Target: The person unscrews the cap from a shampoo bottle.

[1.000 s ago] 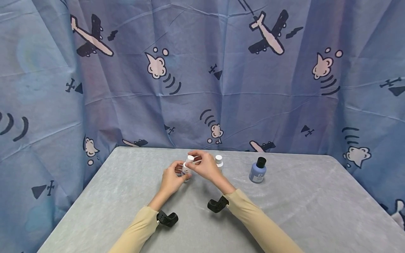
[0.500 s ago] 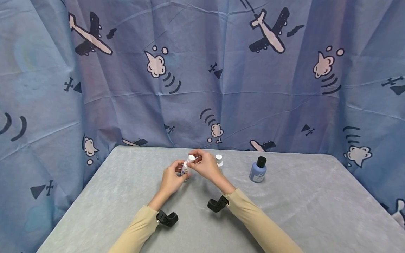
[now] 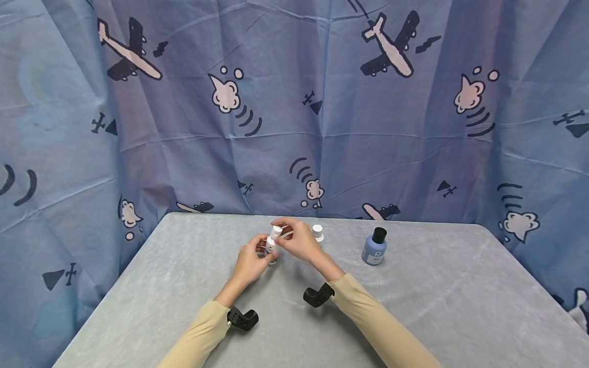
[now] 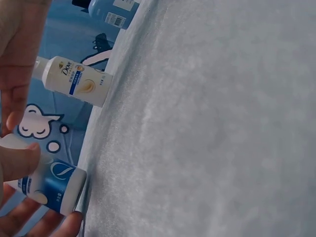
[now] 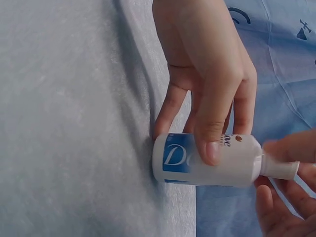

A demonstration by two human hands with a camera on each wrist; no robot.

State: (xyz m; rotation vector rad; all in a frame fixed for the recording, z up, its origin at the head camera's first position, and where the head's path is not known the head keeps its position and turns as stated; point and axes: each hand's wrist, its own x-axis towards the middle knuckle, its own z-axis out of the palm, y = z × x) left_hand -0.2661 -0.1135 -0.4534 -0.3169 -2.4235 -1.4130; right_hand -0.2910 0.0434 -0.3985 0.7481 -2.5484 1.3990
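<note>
The left hand [image 3: 250, 260] grasps a white Dove bottle [image 3: 271, 249] round its body, coming from the near left, with the thumb across the label and the other fingers curled behind and toward the base. The right hand [image 3: 299, 240] reaches in from the right and pinches the same bottle's white cap [image 3: 276, 231] between thumb and fingers; some of those fingertips are blurred or hidden. The bottle is at the far part of the table, a little left of the middle, cap up and leaning slightly; its base is close to the tabletop [image 3: 460, 291], and whether it touches cannot be told. A blue label panel [image 5: 175, 157] with a large white letter D shows on its lower body. Just to the right, partly hidden behind the right hand in the head view, a second white Dove bottle [image 4: 79, 81] stands upright, its label bearing a blue strip and a cream-coloured swirl. Farther right, well apart from both hands, a blue bottle [image 3: 374, 250] with a black cap [image 3: 379, 235] stands upright with a pale label on its lower body. Both forearms, in beige sleeves [image 3: 382, 327], come in from the near side, each with a black wrist device [image 3: 244, 319]. Beyond the table's far edge hangs a blue curtain [image 3: 276, 66] printed with airplanes and white puffs of cloud, and it also runs along the left and right sides.
</note>
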